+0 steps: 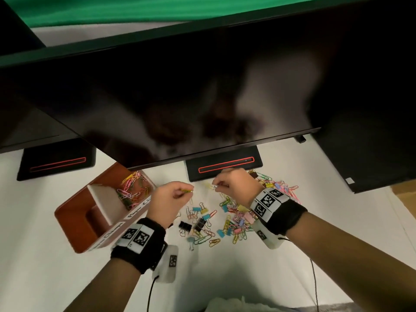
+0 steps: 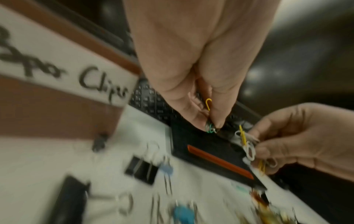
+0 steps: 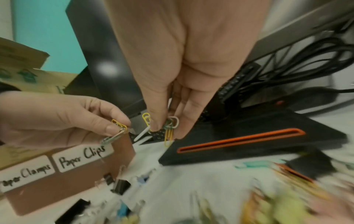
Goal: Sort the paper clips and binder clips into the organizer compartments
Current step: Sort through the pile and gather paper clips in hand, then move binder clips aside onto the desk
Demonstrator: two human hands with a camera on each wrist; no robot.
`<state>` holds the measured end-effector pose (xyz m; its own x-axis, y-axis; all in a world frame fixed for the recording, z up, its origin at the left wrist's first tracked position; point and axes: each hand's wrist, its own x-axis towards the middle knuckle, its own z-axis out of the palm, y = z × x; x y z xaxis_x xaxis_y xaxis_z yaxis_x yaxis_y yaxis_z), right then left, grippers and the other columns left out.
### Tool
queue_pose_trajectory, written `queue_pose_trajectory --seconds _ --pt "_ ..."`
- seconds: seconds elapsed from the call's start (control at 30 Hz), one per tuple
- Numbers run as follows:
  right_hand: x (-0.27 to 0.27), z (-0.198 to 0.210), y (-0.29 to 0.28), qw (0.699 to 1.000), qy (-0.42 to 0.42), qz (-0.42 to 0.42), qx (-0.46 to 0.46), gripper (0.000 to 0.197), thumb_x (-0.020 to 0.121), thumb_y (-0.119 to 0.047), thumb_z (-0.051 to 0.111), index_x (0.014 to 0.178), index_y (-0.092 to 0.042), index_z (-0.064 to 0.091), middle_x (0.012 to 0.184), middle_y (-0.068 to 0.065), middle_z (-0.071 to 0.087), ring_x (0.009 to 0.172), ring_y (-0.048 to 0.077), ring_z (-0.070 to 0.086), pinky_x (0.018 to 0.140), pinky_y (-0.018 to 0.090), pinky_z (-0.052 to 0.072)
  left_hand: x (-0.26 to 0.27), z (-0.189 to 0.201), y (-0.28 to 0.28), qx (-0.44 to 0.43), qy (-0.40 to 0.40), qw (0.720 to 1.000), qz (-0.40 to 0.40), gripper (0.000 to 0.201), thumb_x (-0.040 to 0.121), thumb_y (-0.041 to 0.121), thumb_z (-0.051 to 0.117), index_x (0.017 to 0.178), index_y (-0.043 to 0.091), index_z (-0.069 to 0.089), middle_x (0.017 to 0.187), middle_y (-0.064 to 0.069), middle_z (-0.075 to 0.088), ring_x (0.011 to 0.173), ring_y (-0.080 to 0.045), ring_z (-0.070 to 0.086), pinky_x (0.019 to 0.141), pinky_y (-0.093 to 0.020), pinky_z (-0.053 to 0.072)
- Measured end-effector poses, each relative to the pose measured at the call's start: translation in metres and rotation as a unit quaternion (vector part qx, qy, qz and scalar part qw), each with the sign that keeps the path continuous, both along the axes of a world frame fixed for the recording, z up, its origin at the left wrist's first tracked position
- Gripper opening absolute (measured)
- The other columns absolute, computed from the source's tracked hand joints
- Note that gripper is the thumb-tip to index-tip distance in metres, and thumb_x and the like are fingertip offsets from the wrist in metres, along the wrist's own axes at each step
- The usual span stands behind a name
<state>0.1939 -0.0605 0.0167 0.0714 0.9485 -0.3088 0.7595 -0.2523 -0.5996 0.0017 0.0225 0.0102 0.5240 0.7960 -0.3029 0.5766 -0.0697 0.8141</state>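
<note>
- Left hand point(image 1: 167, 200): raised above the white tabletop point(image 1: 67, 278), just right of the organizer; thumb and forefinger pinched narrow on a small bunch of wire paper clips, yellow and green point(image 3: 114, 131).
- Right hand point(image 1: 234, 185): raised in front of the black monitor foot with an orange slot point(image 1: 225, 168); fingertips closed narrow on a cluster of wire paper clips, white and yellow point(image 3: 169, 128), some dangling below the fingers.
- Brown rectangular desk organizer with white inner walls point(image 1: 74, 212): stands on the table at left. Its far compartment holds a heap of multicoloured paper clips point(image 1: 134, 190). White handwritten labels on the front wall read "Paper Clips" point(image 3: 82, 156) and "Paper Clamps" point(image 3: 25, 174).
- Loose pile of mixed coloured paper clips and pastel binder clips point(image 1: 236, 217): spread on the table under and beside the right wrist.
- Two black binder clips point(image 1: 193, 225): on the table between the wrists, near the organizer.
- Large dark monitor screen point(image 1: 202, 86): overhangs the work area.
</note>
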Motion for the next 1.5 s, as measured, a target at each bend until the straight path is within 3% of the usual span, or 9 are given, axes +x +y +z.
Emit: queue_pose_trajectory --seconds 0.27,0.47,0.57,0.8,0.93,1.03,1.13,1.3,1.5 --pt "-0.09 0.033 0.079 0.992 0.055 0.054 0.096 0.018 0.088 -0.014 0.061 0.103 -0.009 0.07 0.104 0.01 0.065 0.094 0.023 0.062 0.09 0.032 0.048 -0.083 0.038 0.045 0.046 -0.004 0.985 0.166 0.014 0.08 0.011 0.069 0.092 0.019 0.07 0.085 0.003 0.073 0.076 -0.006 0.068 0.072 -0.023 0.054" --pt "-0.14 0.026 0.111 0.994 0.069 0.062 0.057 0.032 0.09 -0.019 0.059 0.121 -0.011 0.062 0.115 0.014 0.065 0.103 0.027 0.062 0.094 0.037 0.048 -0.097 0.027 0.053 0.024 0.037 0.989 0.143 0.029 0.088 0.008 0.057 0.112 0.022 0.062 0.107 0.011 0.066 0.101 -0.006 0.062 0.096 -0.033 0.048" --pt "-0.131 0.024 0.097 0.989 0.113 0.052 0.082 0.031 0.091 -0.014 0.057 0.122 -0.013 0.06 0.119 0.011 0.063 0.106 0.023 0.062 0.097 0.033 0.048 -0.094 0.037 0.038 0.07 0.023 0.989 0.127 0.039 0.089 0.005 0.054 0.126 0.019 0.052 0.113 0.014 0.054 0.103 -0.001 0.055 0.092 -0.02 0.044" --pt "-0.055 -0.002 0.045 0.996 0.063 -0.011 0.068 0.019 0.09 -0.012 0.057 0.105 -0.015 0.067 0.104 0.003 0.066 0.088 0.015 0.064 0.085 0.032 0.054 -0.064 0.011 -0.014 0.056 0.025 0.998 -0.001 0.019 0.086 0.016 0.061 0.102 0.026 0.06 0.096 0.009 0.061 0.085 0.002 0.058 0.068 -0.012 0.045" --pt "-0.037 -0.02 0.019 0.993 -0.015 0.072 -0.096 0.025 0.088 -0.022 0.061 0.113 -0.022 0.063 0.112 -0.001 0.061 0.09 0.011 0.056 0.083 0.026 0.048 -0.038 -0.02 -0.026 0.039 0.114 0.99 -0.076 0.028 0.086 0.015 0.06 0.113 0.02 0.058 0.107 -0.001 0.06 0.081 -0.008 0.06 0.077 -0.02 0.049" --pt "-0.039 -0.033 0.008 0.988 -0.033 0.1 -0.109 0.029 0.086 -0.028 0.062 0.115 -0.028 0.062 0.114 -0.001 0.057 0.099 0.014 0.055 0.087 0.029 0.046 -0.026 -0.033 -0.025 0.051 0.155 0.979 -0.122 0.036 0.086 0.008 0.057 0.12 0.02 0.056 0.116 -0.001 0.054 0.091 -0.017 0.06 0.092 -0.029 0.049" --pt "-0.045 -0.038 0.008 0.988 -0.045 0.1 -0.105 0.033 0.085 -0.03 0.063 0.118 -0.029 0.061 0.117 0.001 0.053 0.106 0.02 0.052 0.094 0.037 0.046 -0.02 -0.039 -0.022 0.037 0.17 0.971 -0.166 0.036 0.083 0.01 0.062 0.116 0.024 0.059 0.113 0.002 0.049 0.086 -0.015 0.059 0.091 -0.03 0.05" --pt "-0.054 -0.047 0.014 0.989 -0.056 0.102 -0.088 0.024 0.085 -0.031 0.063 0.108 -0.023 0.065 0.113 0.003 0.05 0.103 0.022 0.053 0.088 0.034 0.047 -0.017 -0.044 -0.019 0.048 0.17 0.972 -0.156 0.007 0.08 0.011 0.067 0.087 0.012 0.068 0.097 -0.003 0.055 0.079 -0.018 0.059 0.084 -0.034 0.051" --pt "-0.039 -0.05 0.018 0.995 -0.023 0.065 -0.068 0.021 0.089 -0.035 0.058 0.103 -0.021 0.065 0.109 -0.003 0.054 0.098 0.016 0.054 0.086 0.031 0.048 -0.036 -0.034 -0.008 0.041 0.123 0.988 -0.084 0.006 0.079 0.017 0.071 0.078 0.013 0.065 0.088 0.0 0.056 0.072 -0.01 0.059 0.075 -0.023 0.051"
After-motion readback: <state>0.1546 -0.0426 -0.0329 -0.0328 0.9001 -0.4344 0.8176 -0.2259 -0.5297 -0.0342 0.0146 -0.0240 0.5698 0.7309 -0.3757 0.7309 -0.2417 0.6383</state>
